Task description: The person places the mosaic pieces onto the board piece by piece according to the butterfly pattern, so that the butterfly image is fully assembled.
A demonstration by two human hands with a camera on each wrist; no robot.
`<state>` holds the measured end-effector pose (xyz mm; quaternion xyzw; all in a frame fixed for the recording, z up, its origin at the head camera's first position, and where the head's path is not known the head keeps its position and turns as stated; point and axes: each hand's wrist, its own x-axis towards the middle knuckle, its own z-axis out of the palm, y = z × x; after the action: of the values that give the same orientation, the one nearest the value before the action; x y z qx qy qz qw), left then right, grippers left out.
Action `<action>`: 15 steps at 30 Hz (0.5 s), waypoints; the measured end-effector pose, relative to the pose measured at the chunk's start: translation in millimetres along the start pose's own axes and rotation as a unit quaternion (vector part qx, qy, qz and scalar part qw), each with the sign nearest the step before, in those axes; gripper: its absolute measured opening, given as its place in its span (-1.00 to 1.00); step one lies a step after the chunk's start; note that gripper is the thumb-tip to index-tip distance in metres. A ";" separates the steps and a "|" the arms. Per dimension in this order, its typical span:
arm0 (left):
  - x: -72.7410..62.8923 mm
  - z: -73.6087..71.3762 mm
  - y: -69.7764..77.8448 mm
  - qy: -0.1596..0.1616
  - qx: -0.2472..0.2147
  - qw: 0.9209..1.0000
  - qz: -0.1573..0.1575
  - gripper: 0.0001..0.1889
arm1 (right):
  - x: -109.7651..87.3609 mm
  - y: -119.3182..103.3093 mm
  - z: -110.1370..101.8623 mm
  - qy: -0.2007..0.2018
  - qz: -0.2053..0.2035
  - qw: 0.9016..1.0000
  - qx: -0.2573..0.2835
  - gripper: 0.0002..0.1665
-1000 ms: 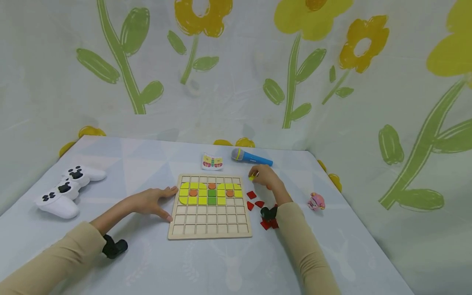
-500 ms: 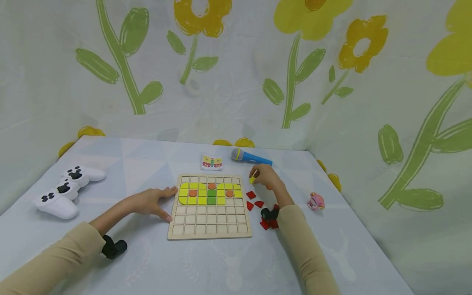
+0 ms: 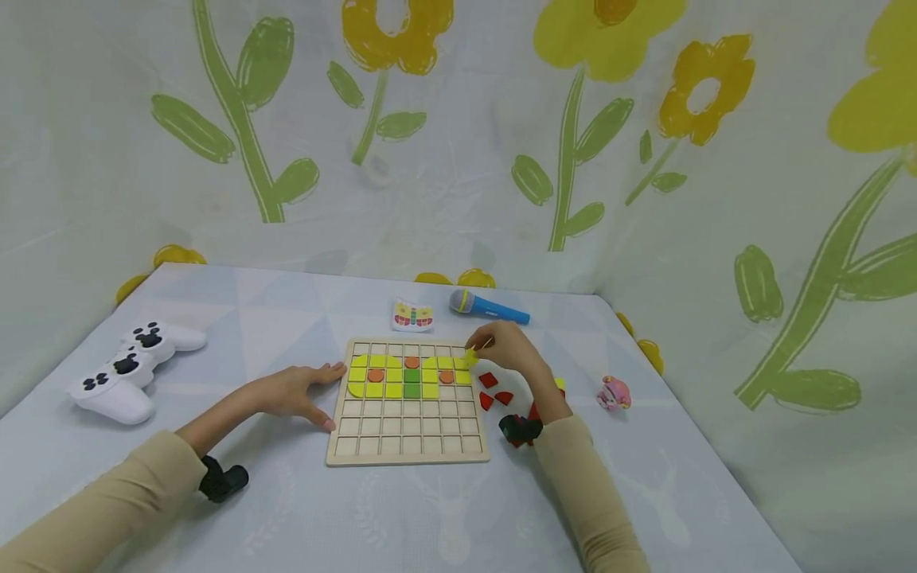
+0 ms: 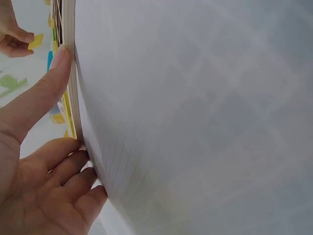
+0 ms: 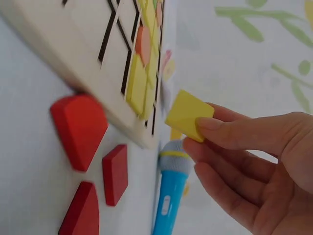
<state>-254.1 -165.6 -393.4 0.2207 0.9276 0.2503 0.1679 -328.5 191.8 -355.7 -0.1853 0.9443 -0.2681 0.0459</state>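
A wooden grid board (image 3: pixel 408 459) lies on the table, its far rows partly filled with yellow tiles (image 3: pixel 393 390), orange discs (image 3: pixel 446 376) and green squares (image 3: pixel 411 383). At the board's left edge my left hand (image 3: pixel 290 391) rests with thumb and fingertips touching the rim, the thumb (image 4: pixel 58 66) stretched out. Over the far right corner, my right hand (image 3: pixel 512 348) pinches a yellow tile (image 5: pixel 188 113) between thumb and fingers, held above the board. Several red tiles (image 3: pixel 489 380) lie beside the board's right edge, some partly hidden by the right wrist's camera.
Behind the board lie a small butterfly picture card (image 3: pixel 411 316) and a blue toy microphone (image 3: pixel 494 308). A white game controller (image 3: pixel 136 370) is at the left, a pink figurine (image 3: pixel 614 392) at the right.
My right hand has moved left with the yellow tile, from beside the board to over its far right corner. The left hand has stayed at the board's left edge.
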 end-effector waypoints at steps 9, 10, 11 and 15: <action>0.4 -1.4 2.2 -0.001 0.007 1.000 -0.002 0.12 | -10.7 -25.2 8.9 -0.068 -0.070 0.995 -0.022 -0.89; 0.3 -1.3 2.1 0.000 0.006 1.000 -0.003 0.12 | -11.1 -27.3 11.0 -0.075 -0.078 0.994 -0.023 -0.90; 0.2 -1.2 2.0 0.000 0.007 1.000 -0.003 0.12 | -11.4 -29.3 13.2 -0.083 -0.081 0.993 -0.025 -0.91; 0.4 -0.2 0.3 0.001 0.006 1.000 -0.006 0.12 | -11.9 -35.4 21.5 -0.100 -0.066 0.992 -0.040 -0.90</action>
<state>-254.4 -165.3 -393.1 0.2163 0.9305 0.2437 0.1673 -302.0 157.8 -355.6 -0.2743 0.9308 -0.2129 0.1146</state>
